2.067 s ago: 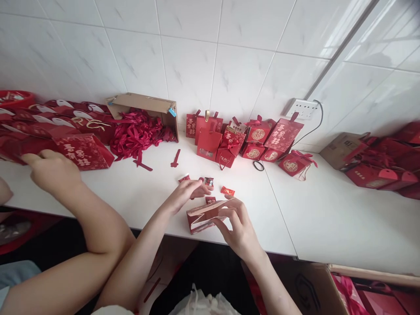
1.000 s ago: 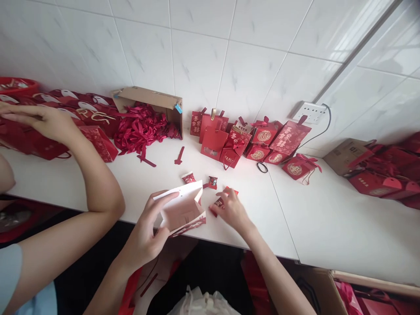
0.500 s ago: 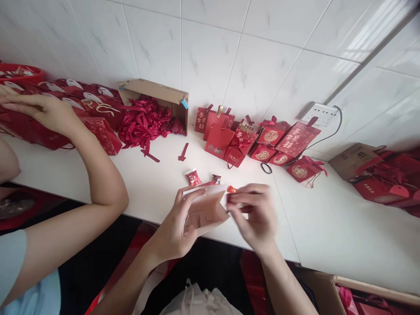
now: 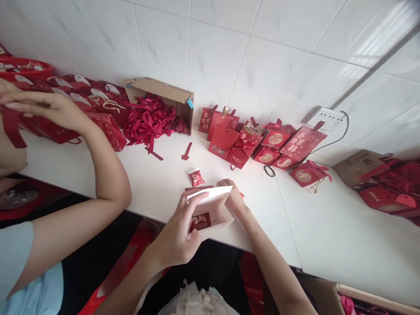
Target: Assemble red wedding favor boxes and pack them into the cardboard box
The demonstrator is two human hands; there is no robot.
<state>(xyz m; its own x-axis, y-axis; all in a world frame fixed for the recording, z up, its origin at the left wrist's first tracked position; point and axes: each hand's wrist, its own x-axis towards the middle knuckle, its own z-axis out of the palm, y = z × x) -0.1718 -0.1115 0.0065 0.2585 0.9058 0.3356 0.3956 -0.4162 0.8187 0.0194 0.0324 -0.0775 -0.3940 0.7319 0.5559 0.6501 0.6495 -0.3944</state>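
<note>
My left hand [image 4: 182,227] grips an open paper gift box [image 4: 218,210], tilted so its pale inside faces me. A dark red packet with gold characters [image 4: 201,221] lies inside it. Behind the box's far edge is my right hand [image 4: 233,197], its fingertips mostly hidden, so I cannot tell what they hold. A red wrapped candy [image 4: 196,177] lies on the table just beyond the box. A bit of something small and red [image 4: 242,194] shows beside my right hand. A dark red strip [image 4: 187,151] lies farther back.
A cardboard box of red ribbons [image 4: 154,120] stands by the wall, with finished red gift boxes [image 4: 275,140] to its right. Near them are a black ring [image 4: 269,170] and a power strip [image 4: 324,118]. At left, a co-worker's arm [image 4: 108,166] reaches over rows of red boxes.
The dark red packet that my right hand held is now inside the gift box. My right hand has moved left and forward, behind the box. The co-worker's hands now show a red strip.
</note>
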